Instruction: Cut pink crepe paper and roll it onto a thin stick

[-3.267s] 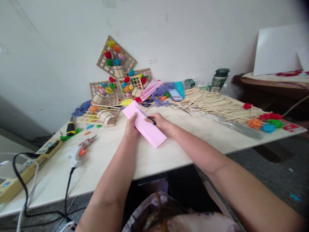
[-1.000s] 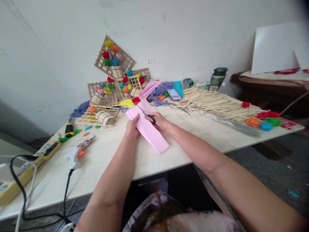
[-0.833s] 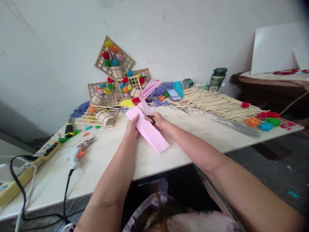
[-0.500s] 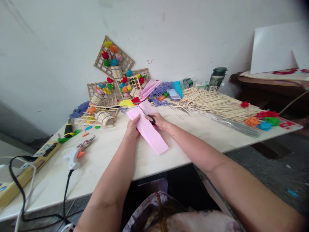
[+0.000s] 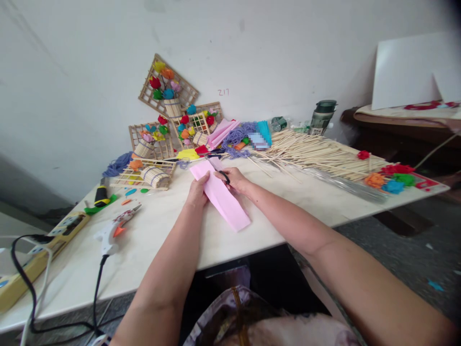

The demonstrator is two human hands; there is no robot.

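Note:
A long folded strip of pink crepe paper (image 5: 226,204) slants over the middle of the table. My left hand (image 5: 198,190) pinches its left edge, thumb on top. In my right hand (image 5: 235,179) is a pair of scissors (image 5: 225,177) with black handles, gripped at the paper's right side. The blades point away from me, between the strip and a narrower pink flap behind it; most of their length is hard to make out. My right fingers partly hide the handles.
A white glue gun (image 5: 110,234) and a power strip (image 5: 43,262) with cables lie left. Stick lattices with paper flowers (image 5: 158,137) stand at the back. Bamboo sticks (image 5: 313,151) spread over the right side, near a dark bottle (image 5: 323,117). Purple yarn (image 5: 239,137) lies at the back middle.
The pink flap beyond the scissors has dropped lower and looks shorter. Both hands stay in nearly the same place, still holding the paper and the scissors.

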